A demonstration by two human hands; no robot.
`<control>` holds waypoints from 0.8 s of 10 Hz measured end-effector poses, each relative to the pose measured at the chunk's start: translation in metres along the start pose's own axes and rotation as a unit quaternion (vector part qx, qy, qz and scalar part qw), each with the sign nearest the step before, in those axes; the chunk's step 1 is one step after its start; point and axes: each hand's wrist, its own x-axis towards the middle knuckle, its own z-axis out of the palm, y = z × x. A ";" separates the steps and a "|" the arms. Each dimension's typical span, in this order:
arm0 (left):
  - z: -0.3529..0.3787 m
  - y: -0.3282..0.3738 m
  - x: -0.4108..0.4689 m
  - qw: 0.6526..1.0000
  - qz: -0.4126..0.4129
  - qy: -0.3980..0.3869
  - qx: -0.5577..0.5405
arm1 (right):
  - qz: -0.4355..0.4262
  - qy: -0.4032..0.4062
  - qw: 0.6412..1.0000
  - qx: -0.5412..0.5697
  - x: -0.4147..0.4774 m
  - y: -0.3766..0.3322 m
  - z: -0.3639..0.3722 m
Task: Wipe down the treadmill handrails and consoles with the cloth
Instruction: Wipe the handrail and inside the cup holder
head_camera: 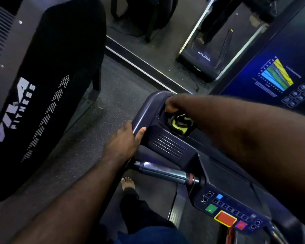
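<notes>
Yellow-and-black cloth (180, 123) sits bunched in the console's round cup recess (161, 114), centre of the frame; the right hand (172, 104) has its fingers curled onto the top of it. The left hand (125, 140) grips the rounded corner of the treadmill console (169, 147), thumb on top, fingers hidden under the edge; below it runs a chrome handrail grip (164, 171); lower right, the button panel (225, 208) with its red stop button (224, 219); right edge, a blue screen (278, 71); left, a black machine housing (42, 85) lettered FITNESS.
</notes>
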 end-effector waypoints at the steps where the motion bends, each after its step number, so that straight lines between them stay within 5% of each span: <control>1: 0.003 0.000 0.005 1.000 -0.002 -0.004 -0.008 | 0.016 -0.025 0.999 0.013 -0.004 -0.009 -0.007; 3: 0.006 0.003 0.011 0.999 -0.005 -0.025 -0.026 | 0.126 0.080 0.973 0.178 0.019 -0.001 0.007; 4: 0.005 0.002 0.011 0.999 -0.007 -0.036 -0.025 | 0.182 0.157 0.917 0.319 0.010 -0.004 0.010; 5: 0.004 0.002 0.009 0.999 -0.002 -0.038 -0.035 | 0.200 0.215 0.799 0.525 -0.003 -0.003 0.016; 6: 0.004 0.001 0.010 0.999 -0.004 -0.040 -0.038 | 0.175 0.231 0.601 0.745 -0.028 -0.007 0.035; 7: 0.003 0.001 0.009 0.998 -0.009 -0.044 -0.034 | 0.158 0.225 0.542 0.794 -0.048 -0.013 0.040; 8: 0.002 0.002 0.007 0.998 -0.013 -0.047 -0.031 | 0.052 0.121 0.438 0.889 -0.064 -0.008 0.046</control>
